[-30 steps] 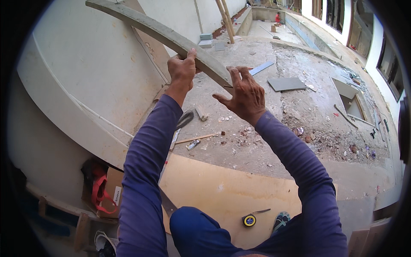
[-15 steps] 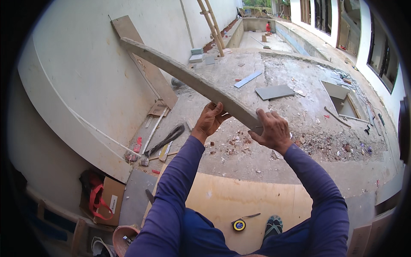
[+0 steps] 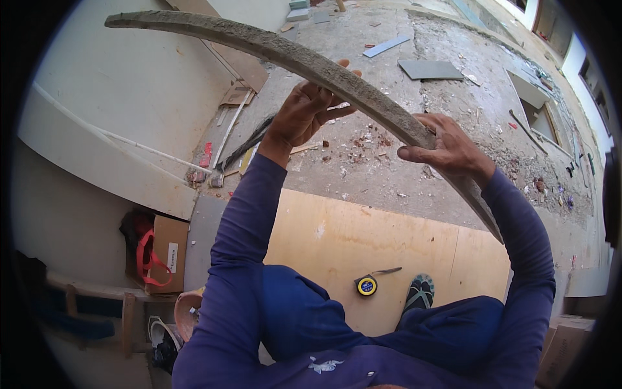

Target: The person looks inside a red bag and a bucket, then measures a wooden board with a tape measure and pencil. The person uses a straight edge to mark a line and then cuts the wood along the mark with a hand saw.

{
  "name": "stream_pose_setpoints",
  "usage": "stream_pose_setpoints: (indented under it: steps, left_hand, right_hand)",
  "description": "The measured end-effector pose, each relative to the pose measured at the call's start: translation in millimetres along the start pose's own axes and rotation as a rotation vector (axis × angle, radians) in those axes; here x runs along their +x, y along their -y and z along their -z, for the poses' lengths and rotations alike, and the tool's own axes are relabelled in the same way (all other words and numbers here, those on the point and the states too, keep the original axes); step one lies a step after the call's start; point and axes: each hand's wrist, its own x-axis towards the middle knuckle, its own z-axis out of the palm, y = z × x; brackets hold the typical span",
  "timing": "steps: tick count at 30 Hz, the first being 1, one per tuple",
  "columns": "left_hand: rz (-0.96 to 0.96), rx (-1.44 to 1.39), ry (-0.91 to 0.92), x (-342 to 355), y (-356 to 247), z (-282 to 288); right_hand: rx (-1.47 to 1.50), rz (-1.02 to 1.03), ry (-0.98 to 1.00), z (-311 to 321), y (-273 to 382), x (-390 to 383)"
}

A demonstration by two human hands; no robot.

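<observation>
A long, straight-edged plank, grey and rough as if caked with cement, slants in front of me from the upper left down to the right. My left hand holds it near the middle from beneath, with fingertips showing past its far edge and the thumb on the near side. Farther right, my right hand is closed around the plank, which runs on below it toward my right forearm. A black and yellow tape measure lies on the plywood sheet under me, its blade slightly out.
My sandalled foot stands on the plywood. Rubble and a grey panel lie on the concrete floor ahead. A square opening is at the right. Along the left wall stand a cardboard box and a bucket.
The plank has slid rightward through my hands, so its lower end now extends past my right hand. My right hand has moved right, and the view has tilted down.
</observation>
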Motion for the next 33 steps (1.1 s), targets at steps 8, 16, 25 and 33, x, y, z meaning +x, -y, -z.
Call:
stream_pose_setpoints:
  steps: [8,16,25,33]
  left_hand:
    - [0.456,0.071,-0.474,-147.0,54.3,77.3]
    - [0.319,-0.558,-1.084,-272.5,151.9,17.7]
    - [0.066,-0.225,-0.889,-200.2,71.6,11.5]
    - [-0.319,0.271,-0.271,47.6,-70.6,-53.1]
  right_hand:
    - [-0.461,0.106,-0.304,-55.0,-51.3,-70.1]
    - [-0.507,-0.027,-0.109,-170.3,-103.5,-184.3]
    - [-0.307,-0.008,-0.220,-144.4,-82.1,-147.6]
    - [-0.251,0.258,-0.603,-25.2,17.2,-8.5]
